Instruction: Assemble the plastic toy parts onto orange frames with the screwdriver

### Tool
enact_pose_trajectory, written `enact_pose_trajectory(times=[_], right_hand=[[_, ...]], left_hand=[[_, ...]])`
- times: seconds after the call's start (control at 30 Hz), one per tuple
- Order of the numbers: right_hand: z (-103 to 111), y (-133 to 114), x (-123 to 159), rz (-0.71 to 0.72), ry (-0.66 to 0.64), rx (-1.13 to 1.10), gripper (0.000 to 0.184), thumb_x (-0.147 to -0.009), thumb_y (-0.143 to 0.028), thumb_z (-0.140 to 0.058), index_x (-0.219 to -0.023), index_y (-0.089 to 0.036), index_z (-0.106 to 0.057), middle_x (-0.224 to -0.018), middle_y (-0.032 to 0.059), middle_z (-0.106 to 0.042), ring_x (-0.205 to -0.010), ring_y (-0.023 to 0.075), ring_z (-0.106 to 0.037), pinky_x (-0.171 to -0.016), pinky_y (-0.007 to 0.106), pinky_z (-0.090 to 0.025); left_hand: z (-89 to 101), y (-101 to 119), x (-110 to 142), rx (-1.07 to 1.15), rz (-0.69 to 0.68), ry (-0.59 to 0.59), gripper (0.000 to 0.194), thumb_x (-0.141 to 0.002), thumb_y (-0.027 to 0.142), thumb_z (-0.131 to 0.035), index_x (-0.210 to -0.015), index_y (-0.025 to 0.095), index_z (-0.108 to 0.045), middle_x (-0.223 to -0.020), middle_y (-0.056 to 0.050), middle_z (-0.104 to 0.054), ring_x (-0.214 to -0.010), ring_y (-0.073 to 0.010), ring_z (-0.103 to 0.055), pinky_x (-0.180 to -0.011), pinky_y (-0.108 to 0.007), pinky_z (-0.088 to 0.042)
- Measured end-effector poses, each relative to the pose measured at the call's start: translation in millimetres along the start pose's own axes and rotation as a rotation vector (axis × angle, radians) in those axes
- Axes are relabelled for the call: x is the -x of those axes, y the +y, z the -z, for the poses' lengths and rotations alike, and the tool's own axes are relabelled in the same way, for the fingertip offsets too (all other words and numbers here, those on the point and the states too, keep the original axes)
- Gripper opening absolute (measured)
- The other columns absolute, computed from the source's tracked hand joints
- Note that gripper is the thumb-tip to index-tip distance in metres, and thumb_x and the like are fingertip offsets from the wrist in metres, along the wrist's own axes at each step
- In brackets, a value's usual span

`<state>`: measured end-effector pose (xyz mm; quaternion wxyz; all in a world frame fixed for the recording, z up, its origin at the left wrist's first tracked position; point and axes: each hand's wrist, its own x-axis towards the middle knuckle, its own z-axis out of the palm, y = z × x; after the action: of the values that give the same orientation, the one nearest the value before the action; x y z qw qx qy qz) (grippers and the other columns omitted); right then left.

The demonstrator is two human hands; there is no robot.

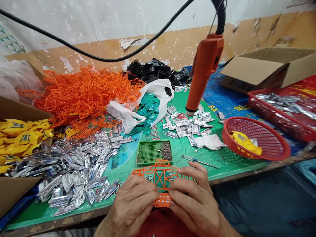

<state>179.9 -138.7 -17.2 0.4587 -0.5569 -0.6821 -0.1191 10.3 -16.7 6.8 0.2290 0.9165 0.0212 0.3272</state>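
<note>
Hands (135, 201) (195, 196) around orange frame (161, 179), green tray (148, 152) beyond

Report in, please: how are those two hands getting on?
Left hand, right hand: both have a grip on the orange plastic frame. Frame: held at the table's near edge. Hanging power tool beyond, clear of both hands.

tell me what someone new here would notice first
Probably the big tangled heap of orange lattice parts at the back left, with silver pieces spread in front of it. Next, the orange power tool hanging nose-down on a black cable over the right half of the table. Front and center, the left hand and right hand grip an orange lattice frame near the table's edge.
</note>
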Motion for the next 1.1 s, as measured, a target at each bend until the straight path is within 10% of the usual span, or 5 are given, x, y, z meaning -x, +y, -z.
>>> enact_pose_trajectory(times=[0.47, 1.1], right_hand=[[-3.7, -1.7, -0.7, -0.061, 0.057, -0.188, 0.016, -0.081, -0.004, -0.061, -0.086, -0.017, -0.068, -0.083, -0.0010, -0.074, -0.098, 0.0198, -0.055, -0.107, 0.048, -0.027], [1.5, 16.4, 17.0, 0.033, -0.016, -0.089, 0.018, -0.082, -0.006, -0.061, -0.092, -0.020, -0.068, -0.082, 0.0027, -0.073, -0.094, 0.0225, -0.058, -0.101, 0.045, -0.037]], left_hand=[[-4.1, 4.5, -2.7, -0.107, 0.043, 0.036, 0.019, -0.087, 0.005, -0.055, -0.094, 0.020, -0.066, -0.084, 0.001, -0.075, -0.083, -0.0167, -0.058, -0.100, -0.040, -0.028], [-14.8, 12.7, -3.4, -0.175, 0.109, 0.086, 0.021, -0.086, 0.009, -0.055, -0.106, 0.013, -0.059, -0.072, 0.000, -0.068, -0.072, -0.0160, -0.054, -0.096, -0.045, -0.034]])
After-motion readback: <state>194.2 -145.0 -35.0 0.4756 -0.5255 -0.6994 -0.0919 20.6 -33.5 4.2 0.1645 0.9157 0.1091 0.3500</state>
